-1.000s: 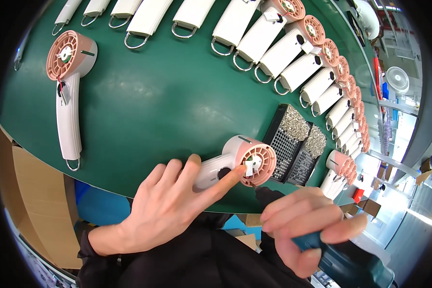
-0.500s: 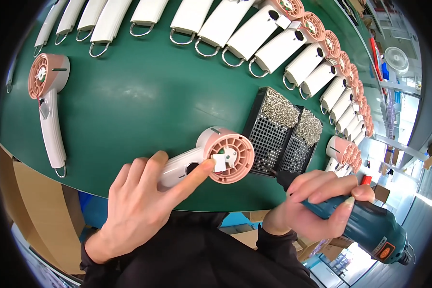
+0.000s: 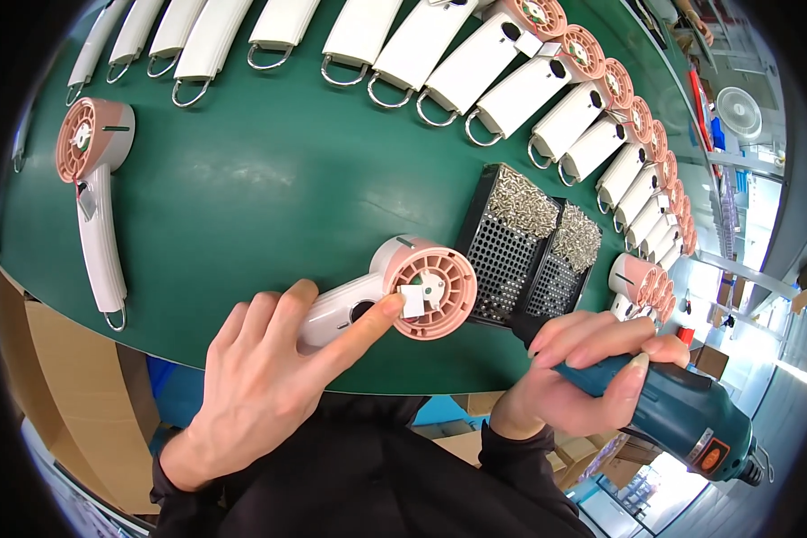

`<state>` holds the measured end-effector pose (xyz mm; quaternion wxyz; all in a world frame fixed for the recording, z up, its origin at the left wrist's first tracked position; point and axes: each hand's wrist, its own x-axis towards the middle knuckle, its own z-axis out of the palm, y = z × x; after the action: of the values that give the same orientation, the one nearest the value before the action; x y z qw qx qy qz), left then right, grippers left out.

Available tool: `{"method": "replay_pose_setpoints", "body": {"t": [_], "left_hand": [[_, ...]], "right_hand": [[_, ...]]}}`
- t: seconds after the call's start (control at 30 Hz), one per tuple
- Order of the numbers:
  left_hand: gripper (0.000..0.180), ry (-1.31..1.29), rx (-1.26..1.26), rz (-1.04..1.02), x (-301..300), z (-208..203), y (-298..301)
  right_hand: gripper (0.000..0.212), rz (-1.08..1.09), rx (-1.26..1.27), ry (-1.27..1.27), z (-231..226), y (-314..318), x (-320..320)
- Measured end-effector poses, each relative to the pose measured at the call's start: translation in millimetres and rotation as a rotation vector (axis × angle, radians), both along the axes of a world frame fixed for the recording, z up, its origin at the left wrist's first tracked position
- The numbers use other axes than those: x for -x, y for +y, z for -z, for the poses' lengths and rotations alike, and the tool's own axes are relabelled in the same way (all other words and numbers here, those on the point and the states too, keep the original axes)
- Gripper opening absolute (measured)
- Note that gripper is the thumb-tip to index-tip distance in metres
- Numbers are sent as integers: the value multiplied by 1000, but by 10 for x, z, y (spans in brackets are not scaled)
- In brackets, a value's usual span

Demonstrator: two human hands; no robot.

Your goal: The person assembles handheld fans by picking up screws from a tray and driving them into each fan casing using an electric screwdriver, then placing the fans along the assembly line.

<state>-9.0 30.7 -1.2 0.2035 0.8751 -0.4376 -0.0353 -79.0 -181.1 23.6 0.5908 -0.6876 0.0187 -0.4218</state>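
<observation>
My left hand (image 3: 264, 386) grips the white handle of a small handheld fan (image 3: 460, 291), and its index finger presses by a small white square piece (image 3: 412, 301) on the open pink head. Inside that head a white hub and a bit of green board show. In my right hand (image 3: 587, 372) is a teal electric screwdriver (image 3: 681, 412), held slantwise. Its dark nose points at the lower edge of a black perforated screw tray (image 3: 500, 282), just right of the fan. The tip itself is hard to make out. Small silver screws (image 3: 522, 202) heap in the tray's upper part.
Several white-handled fans (image 3: 475, 67) with pink heads and metal loops line the far and right sides of the green table (image 3: 242, 206). Another fan (image 3: 103, 242) lies at the left. Cardboard (image 3: 81, 386) stands below the table's left edge.
The screwdriver and my right hand have shifted slightly up and left. My left hand and the fan have barely moved.
</observation>
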Motion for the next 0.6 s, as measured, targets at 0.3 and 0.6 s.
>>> {"method": "replay_pose_setpoints", "body": {"t": [0.3, 0.6], "left_hand": [[65, -9, 10, -3, -2, -1, 41], [67, 8, 32, 61, 14, -19, 132]], "right_hand": [[18, -19, 35, -7, 24, 37, -15], [26, -73, -48, -151, -253, 78, 92]]}}
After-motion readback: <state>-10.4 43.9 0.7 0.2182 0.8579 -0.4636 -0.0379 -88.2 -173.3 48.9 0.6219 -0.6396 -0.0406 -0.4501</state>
